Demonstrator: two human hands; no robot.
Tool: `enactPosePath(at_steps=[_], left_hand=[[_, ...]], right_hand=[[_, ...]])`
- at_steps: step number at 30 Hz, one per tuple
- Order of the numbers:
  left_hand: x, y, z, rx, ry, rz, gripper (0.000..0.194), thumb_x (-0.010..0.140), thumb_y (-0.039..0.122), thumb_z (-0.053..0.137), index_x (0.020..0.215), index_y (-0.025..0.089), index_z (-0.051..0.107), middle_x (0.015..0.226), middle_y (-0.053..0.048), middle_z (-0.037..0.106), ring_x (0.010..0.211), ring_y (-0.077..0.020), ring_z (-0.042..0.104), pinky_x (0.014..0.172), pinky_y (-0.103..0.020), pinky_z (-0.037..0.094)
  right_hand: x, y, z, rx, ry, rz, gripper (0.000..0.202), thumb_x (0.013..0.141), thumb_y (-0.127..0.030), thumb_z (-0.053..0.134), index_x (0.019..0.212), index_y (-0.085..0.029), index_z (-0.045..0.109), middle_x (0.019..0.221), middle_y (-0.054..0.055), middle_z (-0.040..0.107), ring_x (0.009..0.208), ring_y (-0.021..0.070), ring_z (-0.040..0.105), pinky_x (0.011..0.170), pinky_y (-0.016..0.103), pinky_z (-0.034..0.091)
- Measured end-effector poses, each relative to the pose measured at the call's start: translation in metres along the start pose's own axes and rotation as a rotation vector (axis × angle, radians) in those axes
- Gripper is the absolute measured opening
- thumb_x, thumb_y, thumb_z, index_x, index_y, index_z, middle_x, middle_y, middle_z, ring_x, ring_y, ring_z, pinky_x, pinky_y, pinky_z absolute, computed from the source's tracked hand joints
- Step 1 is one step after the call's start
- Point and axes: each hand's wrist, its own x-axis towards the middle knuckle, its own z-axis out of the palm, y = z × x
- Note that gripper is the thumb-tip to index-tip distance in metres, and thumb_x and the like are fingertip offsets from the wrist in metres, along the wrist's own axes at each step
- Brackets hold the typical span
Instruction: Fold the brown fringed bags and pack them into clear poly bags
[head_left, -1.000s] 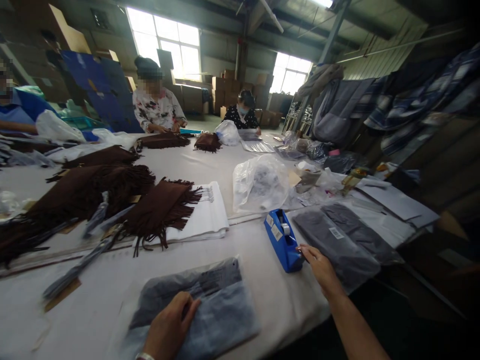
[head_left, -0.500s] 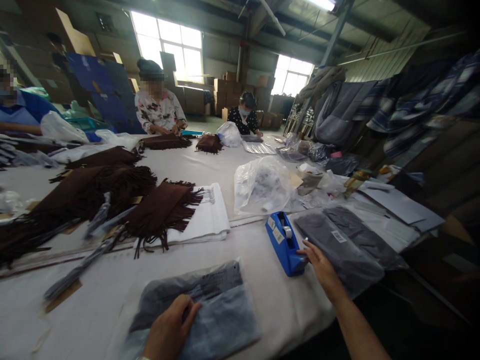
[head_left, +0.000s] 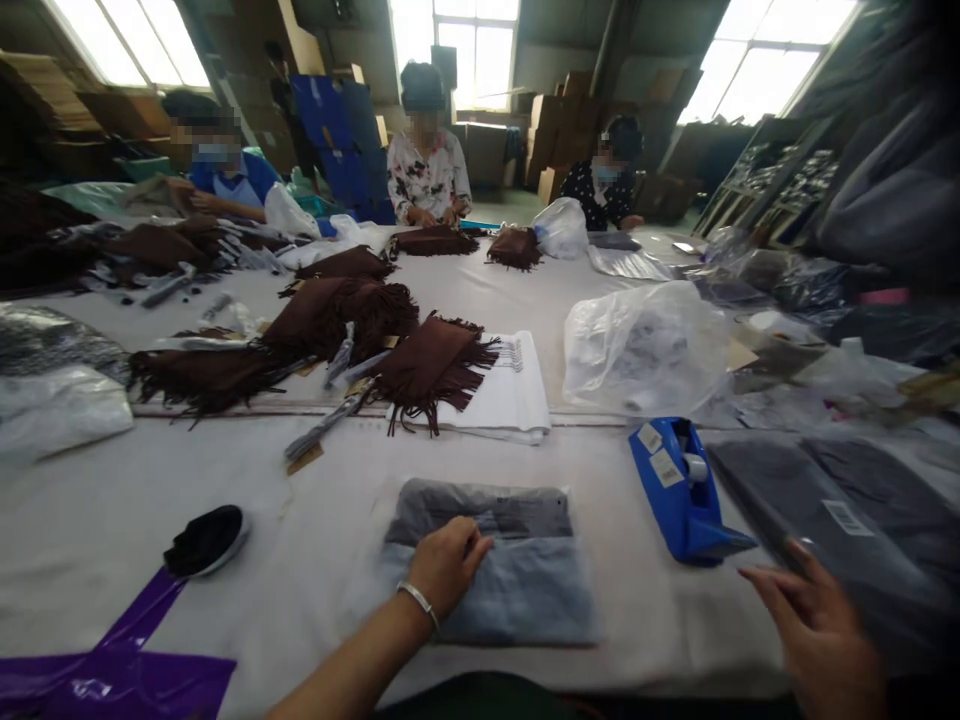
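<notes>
A folded grey-blue fabric item in a clear plastic bag (head_left: 517,590) lies flat on the table in front of me. My left hand (head_left: 446,565), with a bracelet at the wrist, rests on it; the fingers are curled and pinch at the bag's upper part. My right hand (head_left: 821,625) is just off the near end of a blue tape dispenser (head_left: 671,490). Thumb and forefinger seem closed on the tape end by the cutter, though the clear strip hardly shows; the other fingers are apart. Dark bagged goods (head_left: 795,490) with a barcode label lie behind that hand.
Brown fringed scarves (head_left: 435,365) and a white sheet (head_left: 529,385) lie beyond the bag. A large clear bag (head_left: 637,345) sits behind the dispenser. At left are a black roll (head_left: 206,540) and purple plastic (head_left: 120,675). Several co-workers (head_left: 427,180) work across the table.
My view has swung left. My right hand has drawn a little away from the dispenser's end, toward me. My left hand stays on the bagged item.
</notes>
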Motion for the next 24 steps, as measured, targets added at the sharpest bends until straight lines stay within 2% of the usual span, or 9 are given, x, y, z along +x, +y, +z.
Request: enactPosePath(at_steps=[2,5,6,8,10,14,17,21,24], left_hand=[[0.000,-0.002,0.000,-0.019,-0.006,0.014,0.021,0.091,0.033,0.050,0.077,0.019,0.055,0.078,-0.001,0.062,0.070,-0.0155,0.058,0.064,-0.025,0.037],[0.001,-0.003,0.000,-0.025,-0.010,0.011,0.020,0.090,0.033,0.050,0.077,0.019,0.056,0.079,-0.001,0.063,0.071,-0.0157,0.059,0.065,-0.025,0.038],[0.002,-0.003,-0.001,-0.021,-0.016,0.009,0.021,0.090,0.034,0.050,0.077,0.019,0.056,0.079,-0.002,0.063,0.072,-0.0158,0.059,0.065,-0.025,0.038],[0.002,-0.003,-0.001,-0.011,-0.025,0.013,0.022,0.091,0.035,0.049,0.077,0.019,0.056,0.080,-0.002,0.063,0.072,-0.0162,0.060,0.064,-0.025,0.038],[0.001,-0.002,-0.002,0.002,-0.029,0.014,0.022,0.091,0.035,0.049,0.078,0.019,0.056,0.080,-0.002,0.063,0.072,-0.0167,0.060,0.063,-0.025,0.038],[0.001,0.000,-0.004,0.039,-0.039,0.016,0.021,0.091,0.034,0.048,0.080,0.018,0.056,0.083,-0.002,0.063,0.074,-0.0174,0.061,0.063,-0.026,0.039],[0.001,0.001,-0.006,0.042,-0.050,0.015,0.021,0.090,0.034,0.048,0.079,0.018,0.057,0.081,-0.002,0.062,0.074,-0.0174,0.061,0.063,-0.026,0.039],[0.001,0.000,-0.004,0.030,-0.039,0.015,0.021,0.090,0.034,0.049,0.078,0.019,0.057,0.078,-0.001,0.062,0.071,-0.0161,0.060,0.062,-0.026,0.038],[0.001,-0.001,-0.002,0.043,-0.022,0.027,0.021,0.090,0.034,0.049,0.078,0.019,0.057,0.078,-0.001,0.061,0.070,-0.0159,0.060,0.062,-0.026,0.037]], right_hand=[[-0.014,-0.041,0.014,0.060,-0.270,-0.200,0.060,0.070,-0.054,0.063,0.122,-0.025,0.055,0.117,0.006,0.060,0.107,0.0290,0.055,0.104,0.046,0.032],[-0.035,-0.116,0.053,0.126,-0.819,-0.486,0.064,0.083,-0.038,0.055,0.141,-0.028,0.029,0.091,0.001,0.063,0.095,0.0210,0.057,0.100,0.041,0.037],[-0.040,-0.139,0.068,0.119,-0.963,-0.591,0.062,0.085,-0.033,0.053,0.142,-0.028,0.028,0.087,0.001,0.063,0.092,0.0203,0.057,0.097,0.041,0.039],[-0.044,-0.172,0.097,0.029,-1.129,-0.768,0.063,0.084,-0.024,0.053,0.141,-0.030,0.030,0.087,0.001,0.062,0.091,0.0204,0.055,0.095,0.040,0.039],[-0.045,-0.188,0.121,-0.126,-1.177,-0.897,0.069,0.078,-0.019,0.058,0.140,-0.031,0.032,0.087,0.002,0.063,0.091,0.0217,0.054,0.093,0.040,0.038],[-0.037,-0.188,0.147,-0.412,-1.067,-0.980,0.085,0.068,-0.021,0.073,0.141,-0.028,0.030,0.088,0.006,0.063,0.092,0.0261,0.054,0.089,0.040,0.037],[-0.025,-0.182,0.144,-0.355,-1.045,-0.875,0.080,0.071,-0.029,0.072,0.140,-0.026,0.033,0.076,0.003,0.062,0.082,0.0236,0.056,0.082,0.037,0.040],[-0.015,-0.178,0.123,-0.057,-1.102,-0.584,0.030,0.088,-0.041,0.048,0.109,-0.023,0.061,0.072,0.000,0.060,0.068,0.0163,0.056,0.070,0.029,0.044],[-0.019,-0.180,0.116,-0.135,-1.180,-0.675,0.026,0.084,-0.044,0.053,0.079,-0.023,0.066,0.079,0.001,0.063,0.073,0.0163,0.058,0.069,0.028,0.044]])
